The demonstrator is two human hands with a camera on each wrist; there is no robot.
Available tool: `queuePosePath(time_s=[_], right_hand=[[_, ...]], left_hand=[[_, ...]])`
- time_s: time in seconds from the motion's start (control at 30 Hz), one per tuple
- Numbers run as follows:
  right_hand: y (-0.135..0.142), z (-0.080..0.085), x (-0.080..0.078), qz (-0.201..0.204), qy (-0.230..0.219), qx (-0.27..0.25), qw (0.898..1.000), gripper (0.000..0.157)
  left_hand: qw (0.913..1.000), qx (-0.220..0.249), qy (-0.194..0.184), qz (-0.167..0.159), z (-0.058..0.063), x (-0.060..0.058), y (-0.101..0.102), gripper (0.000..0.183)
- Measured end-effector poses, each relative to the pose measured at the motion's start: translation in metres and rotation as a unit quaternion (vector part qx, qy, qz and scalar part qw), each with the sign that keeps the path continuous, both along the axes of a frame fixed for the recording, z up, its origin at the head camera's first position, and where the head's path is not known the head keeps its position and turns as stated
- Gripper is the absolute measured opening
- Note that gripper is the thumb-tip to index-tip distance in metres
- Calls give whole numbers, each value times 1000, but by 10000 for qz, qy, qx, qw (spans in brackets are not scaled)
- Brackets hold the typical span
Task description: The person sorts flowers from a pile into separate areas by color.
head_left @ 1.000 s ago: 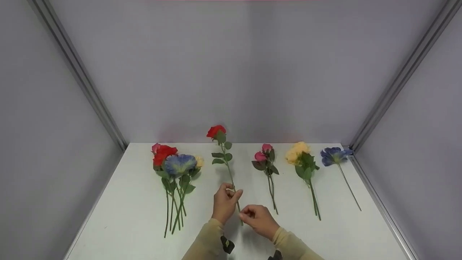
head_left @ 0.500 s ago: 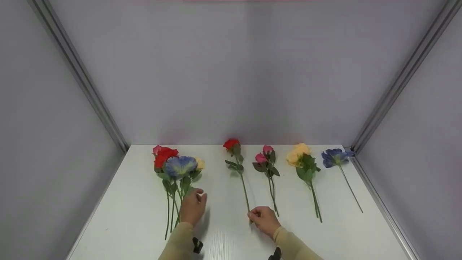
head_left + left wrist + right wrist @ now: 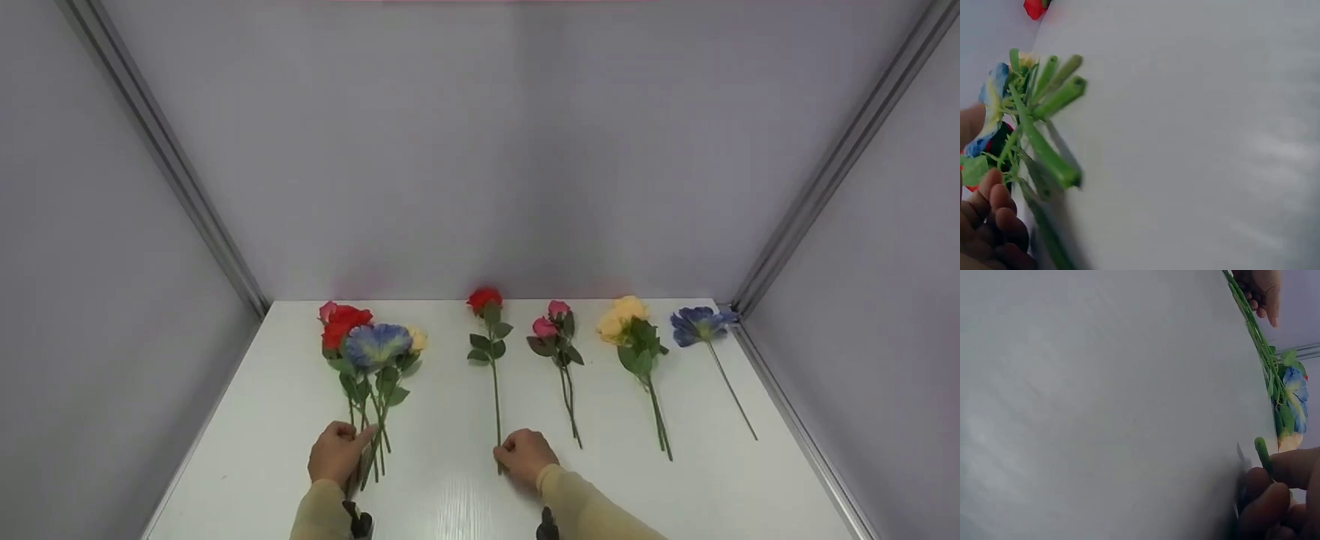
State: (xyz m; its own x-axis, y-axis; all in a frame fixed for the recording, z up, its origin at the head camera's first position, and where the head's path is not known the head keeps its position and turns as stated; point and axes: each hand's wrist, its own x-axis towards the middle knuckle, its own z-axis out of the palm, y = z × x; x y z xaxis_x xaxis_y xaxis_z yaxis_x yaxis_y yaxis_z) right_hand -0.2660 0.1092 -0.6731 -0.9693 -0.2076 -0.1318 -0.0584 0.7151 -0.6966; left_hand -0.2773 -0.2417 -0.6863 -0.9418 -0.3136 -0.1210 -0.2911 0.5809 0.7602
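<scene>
My right hand (image 3: 527,456) pinches the lower stem of a single red rose (image 3: 485,300), which lies along the table with its bloom at the back edge. The cut end of its stem (image 3: 1262,449) pokes out between thumb and fingers in the right wrist view. To the left lies a mixed bunch with a blue flower (image 3: 379,346), red and pink blooms and a pale yellow one. My left hand (image 3: 334,455) is over the bunch's lower stems, thumb and fingers apart; in the left wrist view the green stems (image 3: 1047,160) run between them, not gripped.
On the white table (image 3: 442,465), right of the red rose, lie pink roses (image 3: 545,327), yellow flowers (image 3: 621,319) and a single blue flower (image 3: 701,326). Grey panels (image 3: 480,150) enclose the back and sides.
My left hand has let go of the red rose's stem and moved left to the mixed bunch. The red rose has come down onto the table and straightened, my right hand still pinching it.
</scene>
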Motion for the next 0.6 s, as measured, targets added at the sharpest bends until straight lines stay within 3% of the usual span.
queuePosePath(time_s=[0.23,0.6], right_hand=[[1,-2,-2,-11,213,570,9981,29],[-5,-4,0,55,19,620,9981,30]], left_hand=[[9991,-176,-13,-392,-6,-2,12,49],[9984,-486,185,-240,-13,2,10,29]])
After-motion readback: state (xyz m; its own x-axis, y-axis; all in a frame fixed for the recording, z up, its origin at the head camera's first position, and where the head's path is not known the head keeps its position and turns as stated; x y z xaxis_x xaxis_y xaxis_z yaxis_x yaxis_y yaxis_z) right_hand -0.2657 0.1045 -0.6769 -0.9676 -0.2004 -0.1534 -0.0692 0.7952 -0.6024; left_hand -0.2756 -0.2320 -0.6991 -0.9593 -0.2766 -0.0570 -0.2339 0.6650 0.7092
